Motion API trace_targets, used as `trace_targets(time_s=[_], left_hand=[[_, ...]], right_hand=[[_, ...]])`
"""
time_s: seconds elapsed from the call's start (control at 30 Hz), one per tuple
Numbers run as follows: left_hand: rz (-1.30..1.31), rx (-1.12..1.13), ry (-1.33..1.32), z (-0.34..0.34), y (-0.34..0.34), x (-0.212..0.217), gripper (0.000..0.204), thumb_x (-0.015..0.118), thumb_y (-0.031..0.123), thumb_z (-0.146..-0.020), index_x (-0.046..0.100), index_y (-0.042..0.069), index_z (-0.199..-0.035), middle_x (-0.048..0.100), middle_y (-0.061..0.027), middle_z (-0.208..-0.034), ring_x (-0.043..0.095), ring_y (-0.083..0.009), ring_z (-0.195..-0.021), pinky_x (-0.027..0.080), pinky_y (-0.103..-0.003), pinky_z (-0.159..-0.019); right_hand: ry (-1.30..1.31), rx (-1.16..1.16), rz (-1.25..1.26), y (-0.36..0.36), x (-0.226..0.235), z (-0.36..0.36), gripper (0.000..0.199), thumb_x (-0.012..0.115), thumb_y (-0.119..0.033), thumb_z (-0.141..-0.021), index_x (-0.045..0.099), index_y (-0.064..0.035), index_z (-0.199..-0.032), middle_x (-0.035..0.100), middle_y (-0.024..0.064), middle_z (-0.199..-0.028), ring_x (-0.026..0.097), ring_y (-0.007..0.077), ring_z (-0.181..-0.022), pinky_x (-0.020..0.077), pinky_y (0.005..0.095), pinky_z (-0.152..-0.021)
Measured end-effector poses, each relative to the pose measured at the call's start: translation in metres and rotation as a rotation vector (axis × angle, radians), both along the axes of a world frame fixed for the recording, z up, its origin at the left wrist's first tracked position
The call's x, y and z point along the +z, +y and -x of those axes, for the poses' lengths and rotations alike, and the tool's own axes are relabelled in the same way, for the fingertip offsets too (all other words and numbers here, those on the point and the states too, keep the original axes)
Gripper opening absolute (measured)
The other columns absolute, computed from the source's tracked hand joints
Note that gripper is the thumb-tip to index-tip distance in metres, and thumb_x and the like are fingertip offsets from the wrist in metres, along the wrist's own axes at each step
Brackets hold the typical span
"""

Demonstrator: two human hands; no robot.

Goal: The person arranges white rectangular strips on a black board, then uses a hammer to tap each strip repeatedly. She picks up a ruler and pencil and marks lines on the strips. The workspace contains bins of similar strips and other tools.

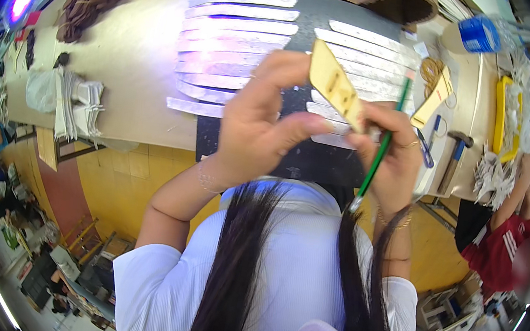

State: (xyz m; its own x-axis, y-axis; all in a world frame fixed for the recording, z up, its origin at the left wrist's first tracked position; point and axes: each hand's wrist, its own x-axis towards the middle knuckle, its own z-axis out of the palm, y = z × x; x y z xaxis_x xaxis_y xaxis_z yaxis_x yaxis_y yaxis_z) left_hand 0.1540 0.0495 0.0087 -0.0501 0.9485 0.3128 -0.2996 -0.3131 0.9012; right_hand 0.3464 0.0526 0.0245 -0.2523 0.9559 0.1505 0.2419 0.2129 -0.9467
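Observation:
My right hand (394, 148) pinches the lower end of a flat, pale-yellow slotted template (336, 85) between thumb and fingers. A slim green pencil-like stick (382, 155) is also held in this hand, slanting across it; its upper end looks pinkish, its lower end pale. My left hand (258, 122) is raised beside the template, thumb and forefinger apart, with nothing visible between them. Beneath both hands lies a black board (310, 12). Two columns of whitish strips (239, 25) lie in rows across it, the left column reaching onto the table.
To the right are another yellow template (433, 97), a hammer (455, 159), a blue pen (424, 151) and a blue-labelled container (479, 34). White pieces (79, 106) and brown bundled strips (84, 11) lie left. A person in a red shirt (497, 257) is at right.

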Motion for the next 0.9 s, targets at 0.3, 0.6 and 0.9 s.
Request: trace_targets(time_s=[0.3,0.6,0.9], left_hand=[[-0.13,-0.103,0.997,0.01,-0.028,-0.041,0.044,0.084,0.021,-0.075,0.065,0.006,-0.112,0.064,-0.0092,-0.112,0.061,-0.0277,-0.102,0.045,-0.039,-0.092],[-0.136,-0.17,1.067,-0.018,-0.027,-0.049,0.046,0.086,0.018,-0.071,0.067,0.007,-0.112,0.065,-0.0059,-0.105,0.058,-0.0244,-0.096,0.042,-0.037,-0.083],[-0.156,-0.204,1.103,-0.022,-0.022,-0.055,0.027,0.081,0.015,-0.077,0.072,0.009,-0.101,0.063,-0.0021,-0.093,0.055,-0.02,-0.086,0.038,-0.035,-0.076]], right_hand=[[-0.695,0.159,-0.229,-0.016,-0.032,-0.107,0.041,0.082,-0.013,-0.07,0.072,-0.0138,-0.11,0.063,0.0062,-0.088,0.058,0.0243,-0.079,0.044,0.0361,-0.07],[-0.673,0.183,-0.2,-0.016,-0.047,-0.1,0.04,0.082,-0.016,-0.071,0.073,-0.018,-0.11,0.057,0.008,-0.088,0.056,0.0275,-0.081,0.0445,0.0387,-0.07],[-0.63,0.159,-0.209,-0.017,-0.052,-0.101,0.041,0.082,-0.017,-0.072,0.072,-0.0184,-0.111,0.056,0.0084,-0.088,0.056,0.028,-0.082,0.0449,0.039,-0.071]])
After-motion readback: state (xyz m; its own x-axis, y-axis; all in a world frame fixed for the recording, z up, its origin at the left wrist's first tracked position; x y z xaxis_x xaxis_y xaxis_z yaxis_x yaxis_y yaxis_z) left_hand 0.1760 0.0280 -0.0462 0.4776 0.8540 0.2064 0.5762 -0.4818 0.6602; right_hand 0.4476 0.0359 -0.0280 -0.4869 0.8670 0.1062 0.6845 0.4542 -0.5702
